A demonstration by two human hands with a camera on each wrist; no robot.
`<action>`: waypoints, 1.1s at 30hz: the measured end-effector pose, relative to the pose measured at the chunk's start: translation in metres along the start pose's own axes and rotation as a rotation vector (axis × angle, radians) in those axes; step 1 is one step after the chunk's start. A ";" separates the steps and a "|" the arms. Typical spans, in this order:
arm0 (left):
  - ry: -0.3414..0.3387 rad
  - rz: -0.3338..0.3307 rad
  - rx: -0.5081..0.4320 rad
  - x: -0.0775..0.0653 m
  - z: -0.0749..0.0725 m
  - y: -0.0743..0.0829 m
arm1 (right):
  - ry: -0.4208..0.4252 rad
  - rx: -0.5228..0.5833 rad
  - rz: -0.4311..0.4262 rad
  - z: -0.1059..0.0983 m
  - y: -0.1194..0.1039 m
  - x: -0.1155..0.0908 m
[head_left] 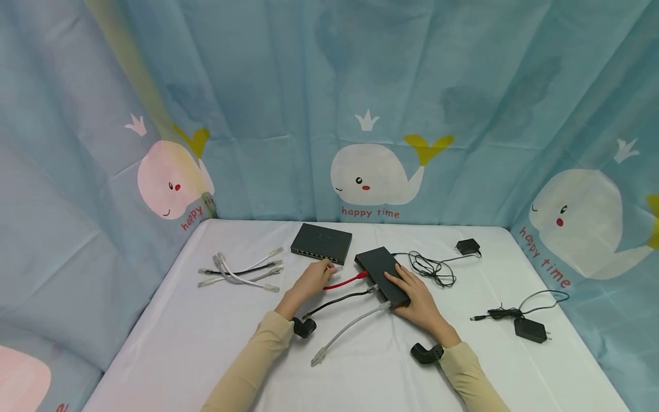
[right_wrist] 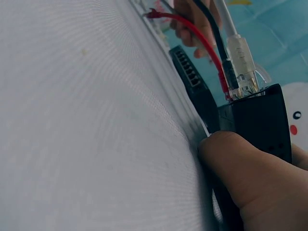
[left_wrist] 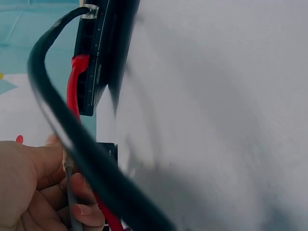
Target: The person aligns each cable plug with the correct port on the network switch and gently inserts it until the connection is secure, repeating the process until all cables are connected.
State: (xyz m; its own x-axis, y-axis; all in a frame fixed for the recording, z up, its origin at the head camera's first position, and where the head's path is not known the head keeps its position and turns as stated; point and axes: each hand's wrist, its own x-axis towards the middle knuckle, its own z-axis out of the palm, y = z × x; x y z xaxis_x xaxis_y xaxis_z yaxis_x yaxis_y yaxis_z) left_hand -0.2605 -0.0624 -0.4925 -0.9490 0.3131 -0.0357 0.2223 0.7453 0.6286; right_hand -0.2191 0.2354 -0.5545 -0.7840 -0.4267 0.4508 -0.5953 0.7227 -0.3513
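Note:
My right hand point(head_left: 419, 302) grips the near end of a black network switch point(head_left: 383, 274), thumb along its edge. A red network cable point(head_left: 346, 282), a black network cable point(head_left: 337, 300) and a grey network cable point(head_left: 350, 327) are plugged into its left side; their other ends lie loose. In the left wrist view, my left hand point(left_wrist: 43, 187) pinches the plug end of another grey network cable point(left_wrist: 73, 204), beside the red one. Its clear plug point(head_left: 337, 269) points towards the held switch. Just behind the left hand lies a second black switch point(head_left: 321, 243), its port row facing me.
Several loose network cables point(head_left: 242, 273) lie crossed at the left. At the back right, a power adapter point(head_left: 468, 246) has a coiled cord point(head_left: 432, 269) running to the held switch. Another power adapter point(head_left: 530, 330) with bundled cord lies at the right. A patterned curtain point(head_left: 268, 114) surrounds the white table point(head_left: 170, 355).

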 end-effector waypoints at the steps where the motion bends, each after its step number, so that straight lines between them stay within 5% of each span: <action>1: -0.002 -0.003 -0.001 0.001 0.001 0.001 | -0.002 -0.002 0.002 0.000 0.000 0.000; 18: 0.006 0.010 0.029 0.020 0.013 0.023 | -0.005 0.021 0.015 0.000 0.001 -0.003; 33: 0.007 0.050 -0.004 0.034 0.017 0.026 | 0.002 0.007 -0.002 0.000 -0.001 0.000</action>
State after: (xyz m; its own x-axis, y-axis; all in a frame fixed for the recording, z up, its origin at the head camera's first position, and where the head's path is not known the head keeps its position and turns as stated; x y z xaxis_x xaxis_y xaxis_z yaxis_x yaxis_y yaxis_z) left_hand -0.2833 -0.0223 -0.4909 -0.9383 0.3457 0.0011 0.2685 0.7267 0.6323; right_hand -0.2190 0.2349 -0.5540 -0.7826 -0.4272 0.4528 -0.5980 0.7179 -0.3564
